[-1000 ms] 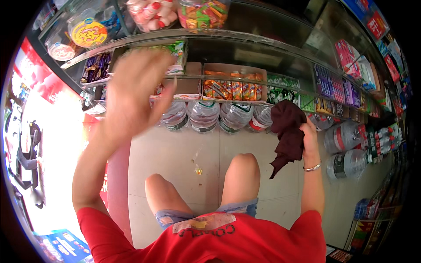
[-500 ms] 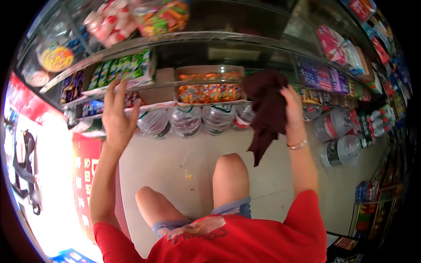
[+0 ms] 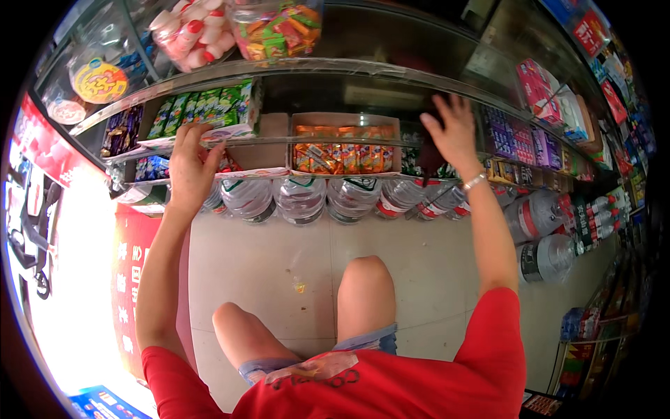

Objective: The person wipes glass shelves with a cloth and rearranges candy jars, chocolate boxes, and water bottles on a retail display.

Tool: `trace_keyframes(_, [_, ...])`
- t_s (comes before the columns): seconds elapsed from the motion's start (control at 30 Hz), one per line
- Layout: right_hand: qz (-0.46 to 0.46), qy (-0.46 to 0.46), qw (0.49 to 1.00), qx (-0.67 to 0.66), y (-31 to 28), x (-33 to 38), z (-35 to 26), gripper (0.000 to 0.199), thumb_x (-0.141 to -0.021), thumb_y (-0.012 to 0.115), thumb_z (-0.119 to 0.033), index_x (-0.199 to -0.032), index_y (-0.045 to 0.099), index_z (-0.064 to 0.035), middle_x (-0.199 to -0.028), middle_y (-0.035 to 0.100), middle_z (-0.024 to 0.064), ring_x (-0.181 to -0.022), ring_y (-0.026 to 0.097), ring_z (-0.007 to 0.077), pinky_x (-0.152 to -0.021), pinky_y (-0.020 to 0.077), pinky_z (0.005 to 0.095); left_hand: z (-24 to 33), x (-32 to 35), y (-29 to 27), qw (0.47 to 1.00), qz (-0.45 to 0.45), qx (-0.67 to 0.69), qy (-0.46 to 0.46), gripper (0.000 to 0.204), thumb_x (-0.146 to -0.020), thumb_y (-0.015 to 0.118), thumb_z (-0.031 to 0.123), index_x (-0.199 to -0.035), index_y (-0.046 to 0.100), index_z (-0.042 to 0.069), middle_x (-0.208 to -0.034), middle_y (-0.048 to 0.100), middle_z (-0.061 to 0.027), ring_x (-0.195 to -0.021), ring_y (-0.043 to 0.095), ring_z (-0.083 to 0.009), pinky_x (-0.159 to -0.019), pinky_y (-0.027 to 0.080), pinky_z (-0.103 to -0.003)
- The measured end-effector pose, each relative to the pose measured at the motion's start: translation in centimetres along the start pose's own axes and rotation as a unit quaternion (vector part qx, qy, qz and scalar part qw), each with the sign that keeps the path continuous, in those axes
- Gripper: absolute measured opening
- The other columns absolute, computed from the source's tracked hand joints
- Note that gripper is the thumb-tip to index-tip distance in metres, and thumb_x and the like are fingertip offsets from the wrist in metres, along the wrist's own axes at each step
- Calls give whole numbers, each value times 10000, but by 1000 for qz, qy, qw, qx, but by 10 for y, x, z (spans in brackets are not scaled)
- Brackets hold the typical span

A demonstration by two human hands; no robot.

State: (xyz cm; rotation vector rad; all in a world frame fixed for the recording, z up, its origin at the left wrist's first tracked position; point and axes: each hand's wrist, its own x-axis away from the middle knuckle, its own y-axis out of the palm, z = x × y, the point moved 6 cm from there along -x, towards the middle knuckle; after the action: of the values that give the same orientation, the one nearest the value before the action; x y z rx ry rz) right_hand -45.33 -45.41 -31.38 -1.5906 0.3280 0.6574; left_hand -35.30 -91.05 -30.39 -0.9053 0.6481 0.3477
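My left hand (image 3: pixel 190 167) is closed round the front edge of a shelf (image 3: pixel 252 142), its fingertips beside an open box of green packets (image 3: pixel 202 112). Farther right, my right hand (image 3: pixel 455 136) reaches to the shelf with fingers spread and nothing gripped. A dark maroon cloth (image 3: pixel 428 159) lies just left of its wrist, partly hanging over the shelf front; the rest of it is lost in shadow. Between the hands stands a carton of orange packets (image 3: pixel 345 157).
Large clear plastic bottles (image 3: pixel 300 199) line the floor under the shelves, and more (image 3: pixel 548 258) lie at the right. Jars of sweets (image 3: pixel 276 31) stand on the upper level. A red printed panel (image 3: pixel 132 279) is at the left. My bare knees (image 3: pixel 366 290) are bent above the tiled floor (image 3: pixel 300 244).
My right hand has let go of the maroon cloth, which now rests at the shelf. The left hand has come down from open and closed on the shelf edge.
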Motion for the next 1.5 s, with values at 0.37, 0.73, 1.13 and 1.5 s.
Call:
trace_keyframes(0.37, [12, -103, 957, 272, 11, -27, 73, 289, -801, 541, -96, -1063, 654, -48, -1087, 657, 160, -1045, 604, 332, -887, 476, 415, -4, -6, 3, 1000, -5, -4, 6, 226, -846, 699, 118, -990, 580, -10, -856, 540, -87, -629, 530, -159, -592, 438, -304])
trace_keyframes(0.73, [-76, -6, 978, 193, -16, -9, 32, 195, -800, 545, -165, -858, 681, -38, -884, 690, 160, -869, 645, 352, -740, 544, 415, -7, -1, 0, 1000, -12, 22, -2, 247, -845, 697, 112, -1015, 588, -29, -913, 548, -95, -637, 556, -158, -590, 452, -304])
trace_keyframes(1.13, [-111, 58, 972, 197, 6, -64, 76, 319, -779, 535, -168, -1014, 669, 1, -1006, 674, 241, -962, 655, 380, -820, 528, 475, -14, 2, 5, 997, -48, 38, -52, 265, -883, 656, 122, -1113, 583, 13, -1009, 586, -66, -777, 580, -116, -655, 468, -262])
trace_keyframes(1.5, [-26, -164, 961, 221, 2, -31, 39, 214, -810, 519, -94, -942, 677, -35, -916, 683, 137, -878, 659, 320, -763, 534, 427, 0, 11, -6, 998, 13, 54, -9, 429, -870, 641, 53, -1289, 556, 80, -1342, 497, -87, -891, 600, -116, -691, 491, -239])
